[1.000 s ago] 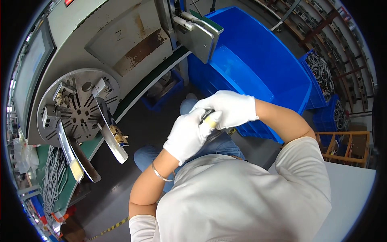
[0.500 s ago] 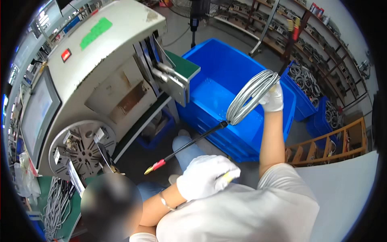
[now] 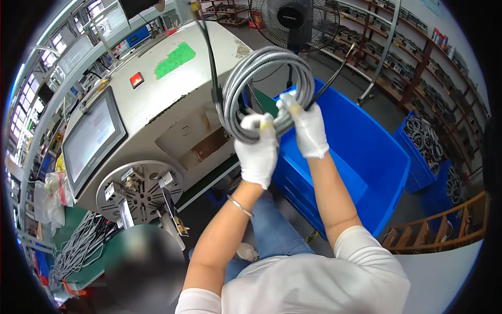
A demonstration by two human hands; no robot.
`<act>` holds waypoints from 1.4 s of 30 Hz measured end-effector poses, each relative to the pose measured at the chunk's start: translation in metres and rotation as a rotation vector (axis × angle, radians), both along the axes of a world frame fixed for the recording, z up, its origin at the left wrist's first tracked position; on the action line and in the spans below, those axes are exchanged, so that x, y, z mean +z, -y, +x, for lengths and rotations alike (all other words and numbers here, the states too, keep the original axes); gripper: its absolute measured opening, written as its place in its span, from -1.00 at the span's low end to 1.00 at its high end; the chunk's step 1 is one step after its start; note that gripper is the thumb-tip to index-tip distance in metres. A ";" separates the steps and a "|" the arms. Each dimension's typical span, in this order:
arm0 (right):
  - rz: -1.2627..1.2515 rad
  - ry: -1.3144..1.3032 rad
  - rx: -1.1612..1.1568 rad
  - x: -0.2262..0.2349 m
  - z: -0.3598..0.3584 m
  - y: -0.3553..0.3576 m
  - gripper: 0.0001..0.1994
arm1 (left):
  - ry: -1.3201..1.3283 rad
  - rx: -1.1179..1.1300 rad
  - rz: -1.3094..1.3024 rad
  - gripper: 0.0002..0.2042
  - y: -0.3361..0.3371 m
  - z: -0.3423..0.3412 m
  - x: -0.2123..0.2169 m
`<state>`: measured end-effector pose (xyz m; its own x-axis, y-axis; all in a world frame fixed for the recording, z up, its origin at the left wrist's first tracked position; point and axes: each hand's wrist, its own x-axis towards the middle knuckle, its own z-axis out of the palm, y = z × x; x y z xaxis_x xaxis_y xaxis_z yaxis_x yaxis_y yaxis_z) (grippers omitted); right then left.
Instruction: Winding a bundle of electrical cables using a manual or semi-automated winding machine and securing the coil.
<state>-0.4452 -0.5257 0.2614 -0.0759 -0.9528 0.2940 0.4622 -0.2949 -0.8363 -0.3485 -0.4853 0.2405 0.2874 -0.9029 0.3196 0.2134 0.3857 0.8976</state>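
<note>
A coil of grey cable (image 3: 238,86) is held up in front of me, its loop facing me. My left hand (image 3: 257,149), in a white glove, is closed round the lower left of the coil. Closed on its lower right side is my right hand (image 3: 308,125), gloved the same way and a little blurred. One black cable end (image 3: 212,57) rises on the coil's left. The other black end (image 3: 334,73) slants up and right past my right hand, with a small metal tip.
A pale machine with a screen (image 3: 94,141) and a slotted round plate (image 3: 140,191) stands at left. Loose grey cables (image 3: 83,248) lie on the green table. A big blue bin (image 3: 340,172) is at right, smaller bins of coils (image 3: 421,141) beyond. A fan (image 3: 293,23) stands behind.
The coil has moved left and turned to face me. My left hand has come up from near my body and now grips the coil too. The view has shifted.
</note>
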 end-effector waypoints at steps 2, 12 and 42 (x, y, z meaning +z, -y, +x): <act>0.102 -0.409 -0.073 0.011 0.000 0.017 -0.78 | 0.138 0.113 0.006 -0.86 0.018 0.020 0.002; -0.013 -0.356 0.178 -0.028 0.019 0.075 -0.84 | 0.375 0.181 -0.046 -0.91 0.044 0.070 -0.013; -0.068 0.262 0.669 -0.023 -0.035 -0.051 -0.87 | 0.616 -0.307 0.336 -0.73 -0.077 0.060 0.031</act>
